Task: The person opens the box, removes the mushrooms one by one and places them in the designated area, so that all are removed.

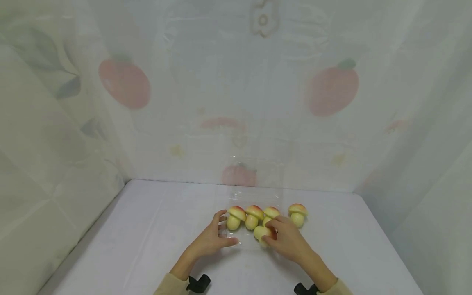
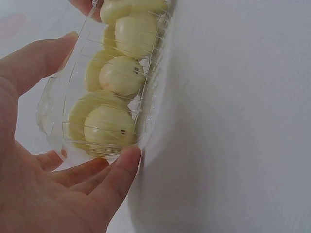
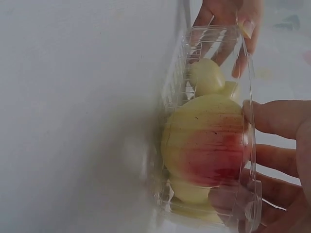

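Note:
A clear plastic clamshell box [image 1: 246, 244] lies on the table with its lid [image 1: 267, 172] raised at the back. Along its far side sit yellow toy mushrooms [image 1: 252, 221] with reddish caps. At the box's left end, my left hand [image 1: 210, 238] holds it, thumb at the near side and fingers round the end wall. My right hand [image 1: 289, 241] grips another toy mushroom [image 3: 206, 145] by its cap, inside the near right part of the box; its stem [image 1: 259, 232] points left. In the right wrist view the box wall partly covers this mushroom.
One more toy mushroom [image 1: 297, 215] stands on the white table [image 1: 162, 229], just right of the box. A pale fruit-print curtain [image 1: 177, 102] hangs behind the table and at both sides. Each wrist wears a black camera [image 1: 199, 283].

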The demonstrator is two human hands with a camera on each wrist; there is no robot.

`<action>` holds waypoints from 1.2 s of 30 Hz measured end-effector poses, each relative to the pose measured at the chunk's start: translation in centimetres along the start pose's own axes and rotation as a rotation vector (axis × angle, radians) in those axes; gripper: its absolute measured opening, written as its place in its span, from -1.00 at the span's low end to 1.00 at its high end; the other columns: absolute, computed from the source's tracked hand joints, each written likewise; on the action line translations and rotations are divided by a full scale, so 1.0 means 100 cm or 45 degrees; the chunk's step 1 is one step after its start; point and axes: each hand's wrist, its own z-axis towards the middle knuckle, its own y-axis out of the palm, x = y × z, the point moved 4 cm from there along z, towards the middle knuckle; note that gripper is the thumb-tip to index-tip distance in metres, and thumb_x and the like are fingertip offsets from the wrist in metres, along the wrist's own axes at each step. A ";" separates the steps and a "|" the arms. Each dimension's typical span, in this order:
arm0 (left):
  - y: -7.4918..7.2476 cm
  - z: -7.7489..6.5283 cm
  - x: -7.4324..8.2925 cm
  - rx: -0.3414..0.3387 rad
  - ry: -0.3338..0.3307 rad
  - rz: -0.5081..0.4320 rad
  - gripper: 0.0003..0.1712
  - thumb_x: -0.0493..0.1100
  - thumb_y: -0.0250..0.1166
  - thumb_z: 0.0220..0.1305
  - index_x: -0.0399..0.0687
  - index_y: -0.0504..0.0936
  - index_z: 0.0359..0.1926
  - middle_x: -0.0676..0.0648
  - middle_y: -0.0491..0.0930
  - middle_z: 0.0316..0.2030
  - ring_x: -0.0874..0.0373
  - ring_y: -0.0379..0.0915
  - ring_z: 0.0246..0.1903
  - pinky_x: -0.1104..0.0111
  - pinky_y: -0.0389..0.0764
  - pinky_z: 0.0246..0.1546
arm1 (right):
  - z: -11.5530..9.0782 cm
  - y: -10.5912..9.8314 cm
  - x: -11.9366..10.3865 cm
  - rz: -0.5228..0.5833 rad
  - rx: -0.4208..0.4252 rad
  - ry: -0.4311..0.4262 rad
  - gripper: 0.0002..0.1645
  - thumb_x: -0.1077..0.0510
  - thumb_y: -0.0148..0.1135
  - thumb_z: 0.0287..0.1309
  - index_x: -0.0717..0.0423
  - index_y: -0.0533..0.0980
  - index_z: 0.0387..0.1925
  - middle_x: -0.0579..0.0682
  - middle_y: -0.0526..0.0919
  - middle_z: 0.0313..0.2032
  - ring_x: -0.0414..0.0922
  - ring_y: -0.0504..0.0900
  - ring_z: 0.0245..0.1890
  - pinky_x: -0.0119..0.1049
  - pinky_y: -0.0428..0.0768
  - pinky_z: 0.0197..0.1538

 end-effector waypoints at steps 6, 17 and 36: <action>0.001 0.000 -0.001 -0.001 -0.008 0.002 0.24 0.06 0.56 0.13 -0.11 -0.07 0.58 -0.33 0.18 0.46 -0.34 0.25 0.37 -0.13 0.49 0.19 | 0.003 0.001 0.000 0.055 -0.058 0.035 -0.64 0.10 0.58 0.00 0.13 0.68 -0.16 -0.16 0.59 -0.22 -0.26 0.46 -0.30 -0.36 0.52 -0.24; 0.000 0.000 0.000 -0.001 0.000 0.002 0.22 0.06 0.55 0.15 -0.11 -0.07 0.58 -0.35 0.17 0.46 -0.35 0.24 0.37 -0.14 0.47 0.20 | 0.009 0.006 0.001 0.074 -0.137 0.129 -0.57 -0.03 0.57 0.03 0.13 0.67 -0.14 -0.11 0.64 -0.15 -0.11 0.57 -0.11 -0.14 0.57 -0.02; 0.000 0.000 -0.001 -0.001 0.031 0.003 0.23 0.05 0.55 0.16 -0.14 -0.07 0.57 -0.37 0.18 0.46 -0.33 0.25 0.37 -0.11 0.49 0.20 | 0.008 0.006 -0.008 -0.062 -0.066 0.231 -0.49 -0.06 0.61 -0.07 0.19 0.67 -0.17 -0.07 0.63 -0.25 -0.12 0.60 -0.23 -0.15 0.60 -0.13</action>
